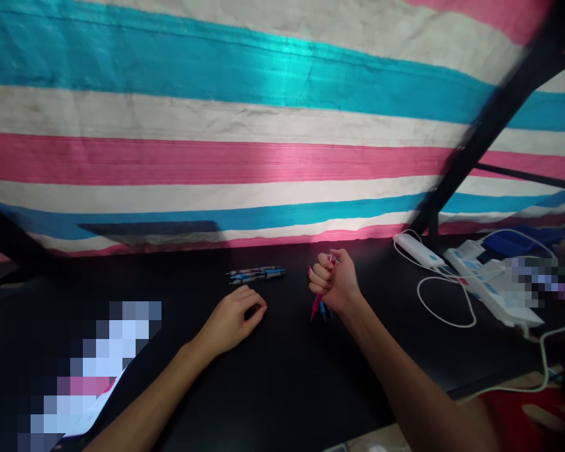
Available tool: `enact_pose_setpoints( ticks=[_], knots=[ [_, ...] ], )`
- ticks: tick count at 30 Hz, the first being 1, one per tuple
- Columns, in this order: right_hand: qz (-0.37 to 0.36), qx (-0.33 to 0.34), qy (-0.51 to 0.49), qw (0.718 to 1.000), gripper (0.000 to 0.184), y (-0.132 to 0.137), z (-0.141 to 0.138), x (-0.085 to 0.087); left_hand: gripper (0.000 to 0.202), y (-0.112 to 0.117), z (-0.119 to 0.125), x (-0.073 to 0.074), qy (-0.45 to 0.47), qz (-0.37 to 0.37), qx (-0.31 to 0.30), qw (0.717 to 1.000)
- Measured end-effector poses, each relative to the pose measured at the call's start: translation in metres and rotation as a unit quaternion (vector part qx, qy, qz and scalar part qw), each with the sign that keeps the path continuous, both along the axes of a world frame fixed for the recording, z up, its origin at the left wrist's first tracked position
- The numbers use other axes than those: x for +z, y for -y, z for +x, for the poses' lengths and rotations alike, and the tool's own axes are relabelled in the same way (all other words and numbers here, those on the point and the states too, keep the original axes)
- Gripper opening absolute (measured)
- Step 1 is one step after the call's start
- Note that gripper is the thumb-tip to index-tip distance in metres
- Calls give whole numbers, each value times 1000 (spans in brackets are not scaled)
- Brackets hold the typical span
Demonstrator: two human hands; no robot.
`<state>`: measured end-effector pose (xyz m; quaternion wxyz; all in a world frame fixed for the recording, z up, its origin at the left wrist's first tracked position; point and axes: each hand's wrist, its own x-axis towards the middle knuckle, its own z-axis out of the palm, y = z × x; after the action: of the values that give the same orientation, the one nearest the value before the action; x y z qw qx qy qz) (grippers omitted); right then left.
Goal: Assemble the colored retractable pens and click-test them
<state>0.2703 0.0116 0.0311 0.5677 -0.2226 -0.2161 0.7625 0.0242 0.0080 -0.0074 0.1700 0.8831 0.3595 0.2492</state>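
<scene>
My right hand is closed in a fist round a small bunch of pens, pink and blue, whose tips stick out below the hand above the black table. My left hand rests palm down on the table with its fingers loosely curled and nothing in it. Just beyond the left hand's fingertips lie a few more pens side by side, with blue and dark barrels, apart from the hand.
A striped pink, blue and white cloth hangs behind the table. At the right lie a white power bank, a white cable and a white power strip. A black slanted bar rises at the right.
</scene>
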Motion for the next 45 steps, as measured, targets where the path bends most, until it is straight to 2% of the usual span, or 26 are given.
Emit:
enact_pose_setpoints(
  ticks=[5, 13, 18, 24, 28, 32, 38, 40, 43, 45],
  knots=[
    [5, 9, 13, 1000, 48, 1, -2, 1, 19, 0, 0, 0, -2, -1, -2, 1000],
    [-12, 9, 31, 999, 36, 1, -5, 0, 18, -1, 0, 0, -9, -4, 5, 1000],
    [-10, -4, 37, 999, 43, 1, -6, 0, 19, 0, -1, 1, -4, -4, 10, 1000],
    [-16, -21, 39, 999, 43, -1, -3, -2, 18, -1, -1, 2, 5, 9, 14, 1000],
    [-9, -34, 54, 998, 49, -4, 0, -2, 15, -3, -3, -1, 24, 53, 42, 997],
    [-17, -41, 79, 996, 48, -9, 5, -5, 18, -7, -5, -5, -6, 92, 88, 992],
    [-29, -44, 131, 990, 41, -14, 8, -8, 23, -9, -6, -10, -52, 97, 131, 985],
    [-15, -91, 232, 968, 33, -16, 9, -9, 26, -8, -6, -10, -66, 93, 141, 983],
    [21, -183, 405, 896, 25, -20, 14, -12, 29, -7, -6, -9, -84, 86, 146, 982],
    [30, -225, 455, 861, 24, -22, 20, -16, 29, -6, -5, -8, -95, 89, 157, 979]
  ],
)
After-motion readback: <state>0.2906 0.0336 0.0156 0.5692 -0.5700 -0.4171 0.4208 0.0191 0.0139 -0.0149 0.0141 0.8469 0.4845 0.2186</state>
